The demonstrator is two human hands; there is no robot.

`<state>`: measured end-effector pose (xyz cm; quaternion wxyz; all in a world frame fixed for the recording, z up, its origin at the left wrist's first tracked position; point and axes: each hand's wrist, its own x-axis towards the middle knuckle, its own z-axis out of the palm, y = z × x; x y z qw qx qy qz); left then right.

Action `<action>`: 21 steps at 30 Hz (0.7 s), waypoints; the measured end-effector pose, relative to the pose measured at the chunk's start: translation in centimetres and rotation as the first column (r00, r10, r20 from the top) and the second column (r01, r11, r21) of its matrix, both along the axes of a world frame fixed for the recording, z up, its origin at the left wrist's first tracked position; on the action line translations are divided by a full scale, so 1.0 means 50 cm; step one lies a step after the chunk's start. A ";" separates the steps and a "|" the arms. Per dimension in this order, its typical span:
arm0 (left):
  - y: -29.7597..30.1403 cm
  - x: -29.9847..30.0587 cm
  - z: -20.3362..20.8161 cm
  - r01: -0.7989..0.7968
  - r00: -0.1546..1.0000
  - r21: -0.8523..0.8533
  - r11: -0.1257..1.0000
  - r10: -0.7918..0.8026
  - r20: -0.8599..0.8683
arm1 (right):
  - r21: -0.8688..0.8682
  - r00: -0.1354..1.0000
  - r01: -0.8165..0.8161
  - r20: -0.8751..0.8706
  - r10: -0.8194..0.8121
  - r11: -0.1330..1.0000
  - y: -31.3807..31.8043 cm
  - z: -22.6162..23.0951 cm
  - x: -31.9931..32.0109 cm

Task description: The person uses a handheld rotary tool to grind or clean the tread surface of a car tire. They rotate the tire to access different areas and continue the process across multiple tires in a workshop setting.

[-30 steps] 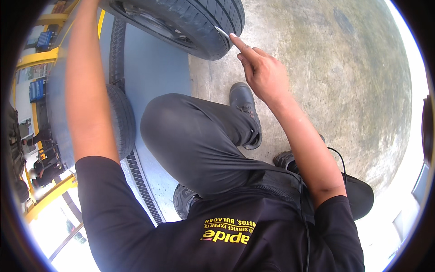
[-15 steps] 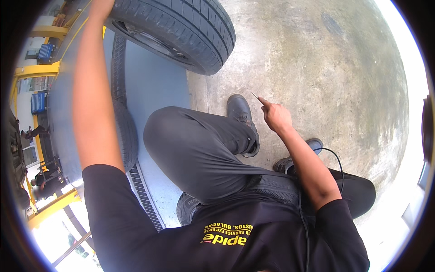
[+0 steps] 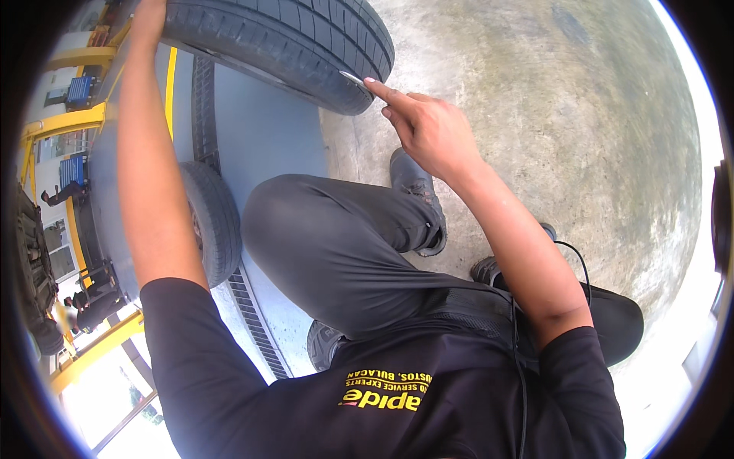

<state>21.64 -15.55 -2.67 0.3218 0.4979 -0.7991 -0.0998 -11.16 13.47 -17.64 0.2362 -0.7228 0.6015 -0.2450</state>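
A black car tyre point(image 3: 306, 53) with grooved tread fills the top of the view, its rim mostly turned away beneath it. My left hand point(image 3: 149, 19) reaches up to the tyre's left edge; its fingers are cut off by the top of the picture. My right hand point(image 3: 428, 130) is closed around a slim pointed metal tool point(image 3: 351, 78), with the index finger stretched along it. The tool's tip lies over the tyre's shoulder, close to the sidewall; whether it touches the rubber I cannot tell. Most of the tool is hidden in the hand.
My bent knee point(image 3: 290, 237) and boot point(image 3: 413, 176) are below the tyre. Another tyre point(image 3: 210, 222) stands beside a floor grate point(image 3: 256, 321) at the left. Yellow lift posts point(image 3: 73, 122), blue boxes point(image 3: 73, 172) and another person point(image 3: 92, 306) are farther left. Concrete floor point(image 3: 581, 153) spreads to the right.
My right hand has moved up and left, bringing the metal tool from over the floor to the tyre's lower right shoulder. The tyre's rim face now shows less. My left hand stays at its edge.
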 end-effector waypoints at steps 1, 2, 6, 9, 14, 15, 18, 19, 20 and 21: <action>-0.004 0.006 -0.001 0.003 1.000 -0.007 1.000 -0.003 -0.001 | 0.015 1.000 -0.008 -0.015 0.008 1.000 0.002 0.000 0.003; -0.007 0.012 -0.002 0.006 1.000 -0.014 1.000 -0.006 -0.002 | 0.008 1.000 -0.001 0.000 0.001 1.000 0.002 -0.002 0.007; -0.010 0.005 -0.004 0.045 0.998 0.005 0.999 -0.045 -0.032 | 0.002 0.998 0.026 0.058 -0.026 1.000 -0.002 -0.008 0.015; -0.009 0.002 0.001 0.057 0.996 0.052 0.997 -0.053 -0.066 | -0.003 0.998 0.017 0.064 -0.016 1.000 -0.007 -0.005 0.016; -0.049 0.048 -0.012 -0.022 0.999 -0.008 1.000 0.021 -0.035 | 0.032 0.999 -0.020 0.043 0.019 0.999 -0.019 0.025 0.015; -0.056 0.051 -0.020 -0.036 0.997 0.016 0.999 0.037 -0.074 | 0.055 0.999 -0.020 0.030 0.019 0.998 -0.018 0.032 0.014; -0.070 0.065 -0.033 -0.053 0.988 0.050 0.997 0.060 -0.142 | 0.044 1.000 -0.022 0.010 0.021 0.999 -0.022 0.034 0.011; -0.072 0.071 -0.033 -0.045 0.990 0.034 0.998 0.049 -0.135 | 0.029 1.000 -0.023 0.005 0.023 0.999 -0.023 0.034 0.011; -0.075 0.076 -0.033 -0.037 0.991 0.018 0.999 0.039 -0.127 | 0.021 0.999 -0.030 -0.009 0.031 0.999 -0.026 0.037 0.011; -0.069 0.065 -0.031 -0.008 0.993 0.018 1.000 0.010 -0.116 | 0.016 0.999 -0.032 -0.028 0.033 0.999 -0.028 0.041 0.009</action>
